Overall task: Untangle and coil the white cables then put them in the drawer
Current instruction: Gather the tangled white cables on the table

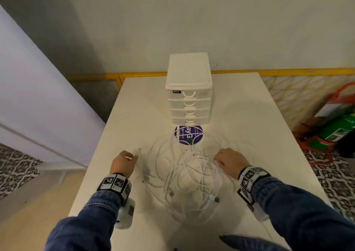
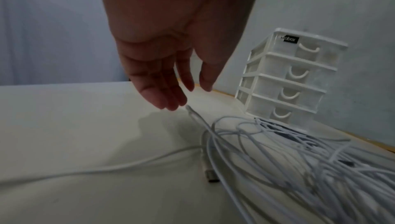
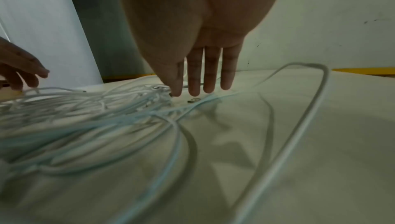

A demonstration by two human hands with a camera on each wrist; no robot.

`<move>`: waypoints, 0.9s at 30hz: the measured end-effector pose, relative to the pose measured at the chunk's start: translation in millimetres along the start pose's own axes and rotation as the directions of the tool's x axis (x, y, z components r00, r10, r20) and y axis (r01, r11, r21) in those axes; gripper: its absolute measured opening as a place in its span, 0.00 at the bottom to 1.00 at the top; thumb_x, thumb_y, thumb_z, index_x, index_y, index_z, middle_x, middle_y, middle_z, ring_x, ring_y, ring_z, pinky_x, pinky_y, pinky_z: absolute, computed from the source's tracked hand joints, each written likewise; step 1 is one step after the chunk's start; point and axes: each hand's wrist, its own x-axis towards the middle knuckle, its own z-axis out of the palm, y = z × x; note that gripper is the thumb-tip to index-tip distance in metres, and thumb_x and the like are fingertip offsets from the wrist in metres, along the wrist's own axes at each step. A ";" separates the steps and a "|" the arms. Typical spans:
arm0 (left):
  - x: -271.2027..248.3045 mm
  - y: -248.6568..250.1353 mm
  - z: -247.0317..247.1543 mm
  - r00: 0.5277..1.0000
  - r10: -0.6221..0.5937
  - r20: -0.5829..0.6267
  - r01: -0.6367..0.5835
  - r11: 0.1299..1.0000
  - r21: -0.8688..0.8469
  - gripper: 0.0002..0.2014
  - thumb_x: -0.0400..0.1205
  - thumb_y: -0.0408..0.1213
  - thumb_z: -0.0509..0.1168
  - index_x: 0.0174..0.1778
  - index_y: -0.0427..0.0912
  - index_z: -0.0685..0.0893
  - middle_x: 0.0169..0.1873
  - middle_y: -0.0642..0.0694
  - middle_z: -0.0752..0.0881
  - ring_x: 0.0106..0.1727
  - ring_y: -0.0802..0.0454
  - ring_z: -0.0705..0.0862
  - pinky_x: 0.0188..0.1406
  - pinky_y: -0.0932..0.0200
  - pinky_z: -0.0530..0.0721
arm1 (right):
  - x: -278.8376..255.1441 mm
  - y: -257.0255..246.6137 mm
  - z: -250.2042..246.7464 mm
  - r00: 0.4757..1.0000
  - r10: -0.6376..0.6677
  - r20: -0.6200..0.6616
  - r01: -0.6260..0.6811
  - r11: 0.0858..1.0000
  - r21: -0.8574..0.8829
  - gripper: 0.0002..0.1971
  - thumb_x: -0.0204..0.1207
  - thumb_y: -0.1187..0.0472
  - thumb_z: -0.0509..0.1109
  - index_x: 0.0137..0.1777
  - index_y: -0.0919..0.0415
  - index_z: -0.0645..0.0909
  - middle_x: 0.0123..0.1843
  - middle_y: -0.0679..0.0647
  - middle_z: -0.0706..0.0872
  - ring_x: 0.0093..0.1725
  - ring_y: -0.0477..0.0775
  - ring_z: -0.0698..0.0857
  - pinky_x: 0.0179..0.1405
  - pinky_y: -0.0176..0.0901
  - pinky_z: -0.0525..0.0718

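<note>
A loose tangle of white cables (image 1: 192, 174) lies spread on the white table (image 1: 249, 120), in front of a small white drawer unit (image 1: 189, 97) whose drawers are all closed. My left hand (image 1: 127, 157) hovers at the tangle's left edge with its fingers relaxed and pointing down. Its fingertips (image 2: 169, 106) are just above a cable's connector end (image 2: 189, 109) and hold nothing. My right hand (image 1: 221, 159) is at the tangle's right edge, its straight fingers (image 3: 194, 82) pointing down, and the tip nearest the pile touches the cables (image 3: 85, 109).
A round purple sticker (image 1: 189, 137) lies under the cables, in front of the drawer unit (image 2: 288, 75). A metal plug (image 2: 211, 175) rests near the left hand. The table's left edge (image 1: 92, 164) is close to that hand. On the floor at right lie a green cylinder (image 1: 336, 131) and orange gear.
</note>
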 end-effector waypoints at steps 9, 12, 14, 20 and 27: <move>-22.6 32.0 26.9 0.758 0.526 0.386 -0.582 0.812 0.037 0.03 0.75 0.35 0.72 0.42 0.40 0.89 0.36 0.52 0.83 0.32 0.64 0.76 0.40 0.64 0.76 | 8.2 -5.3 -0.6 0.998 -0.014 0.059 0.016 0.999 -0.033 0.18 0.78 0.64 0.58 0.67 0.54 0.76 0.68 0.57 0.74 0.65 0.59 0.74 0.64 0.52 0.76; -23.8 18.0 30.3 0.725 0.498 0.476 -0.589 0.807 0.051 0.05 0.75 0.35 0.72 0.45 0.41 0.90 0.38 0.52 0.84 0.36 0.60 0.79 0.38 0.75 0.72 | 14.8 -2.7 2.3 0.997 -0.011 0.078 0.016 0.998 -0.060 0.18 0.79 0.64 0.58 0.69 0.56 0.74 0.71 0.56 0.71 0.66 0.60 0.74 0.65 0.51 0.75; -18.2 6.5 26.6 0.737 0.521 0.430 -0.598 0.800 0.057 0.05 0.75 0.31 0.71 0.44 0.41 0.90 0.40 0.51 0.85 0.41 0.55 0.82 0.40 0.75 0.72 | 18.2 1.9 4.9 0.995 0.009 0.098 -0.004 0.998 -0.058 0.19 0.80 0.62 0.57 0.71 0.56 0.72 0.76 0.54 0.68 0.69 0.60 0.72 0.68 0.50 0.73; -0.4 -6.6 18.1 0.659 0.618 0.428 -0.731 0.661 0.170 0.11 0.74 0.30 0.71 0.51 0.43 0.90 0.48 0.43 0.86 0.51 0.47 0.82 0.50 0.58 0.79 | 27.4 8.4 -1.3 0.995 0.006 0.099 -0.005 1.000 -0.008 0.19 0.79 0.66 0.56 0.69 0.57 0.75 0.71 0.56 0.75 0.67 0.60 0.76 0.68 0.46 0.72; 0.2 -0.9 24.0 0.551 0.756 0.354 -0.833 0.523 0.179 0.04 0.64 0.32 0.75 0.31 0.44 0.88 0.33 0.43 0.83 0.33 0.42 0.83 0.28 0.52 0.85 | 30.3 18.5 4.6 0.997 0.057 0.053 -0.056 0.998 -0.024 0.14 0.79 0.66 0.61 0.62 0.63 0.81 0.61 0.61 0.80 0.61 0.61 0.78 0.60 0.46 0.72</move>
